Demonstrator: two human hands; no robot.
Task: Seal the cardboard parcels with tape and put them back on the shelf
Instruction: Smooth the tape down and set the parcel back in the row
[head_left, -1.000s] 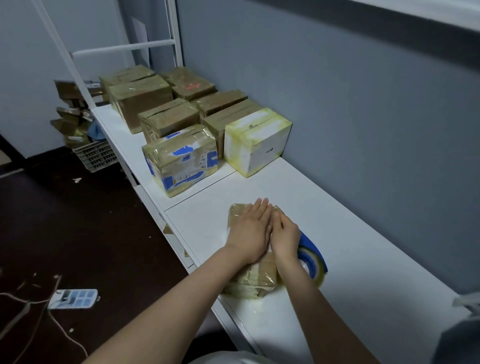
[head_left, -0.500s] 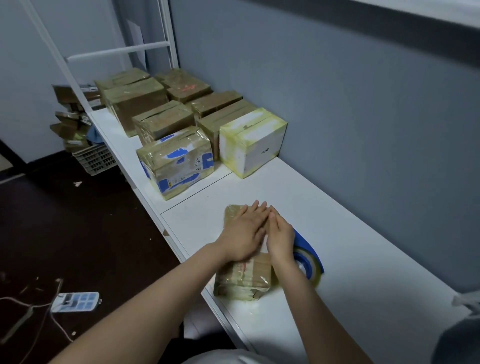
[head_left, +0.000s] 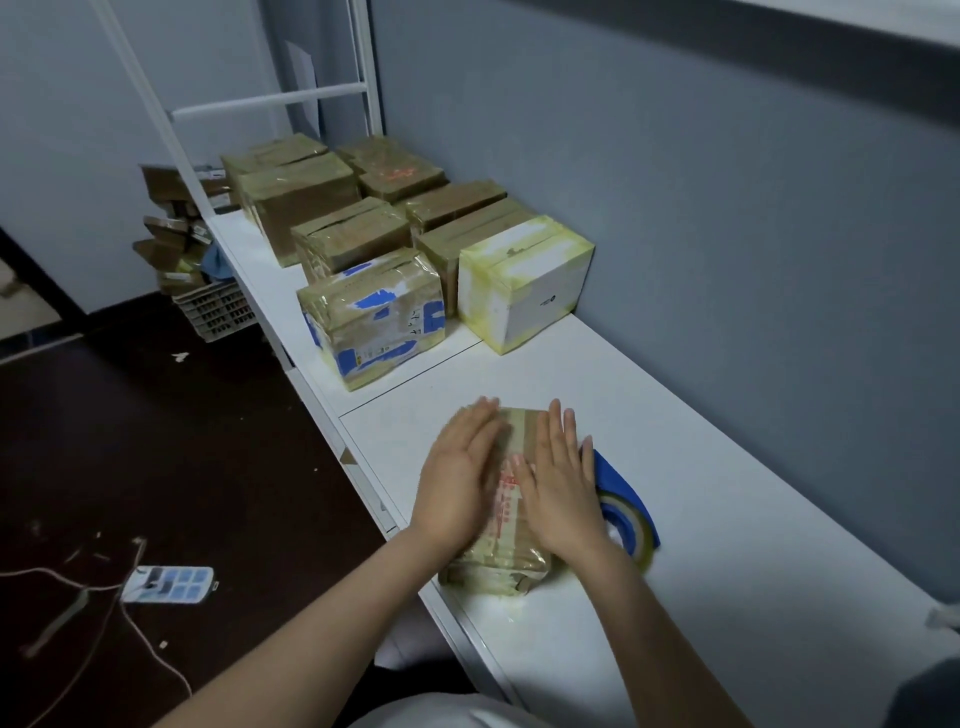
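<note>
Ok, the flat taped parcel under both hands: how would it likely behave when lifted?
Probably slippery: the parcel looks glossy all over. Likely stable, since it lies low and flat on the shelf. Its rounded edges suggest some give.

both hands (head_left: 511, 483) flat, fingers straight, apart

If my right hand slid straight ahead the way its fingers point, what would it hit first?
Probably the white box with yellowish tape, past a stretch of bare shelf. The right hand lies flat on the parcel, fingers aimed that way, though depth is hard to judge.
</note>
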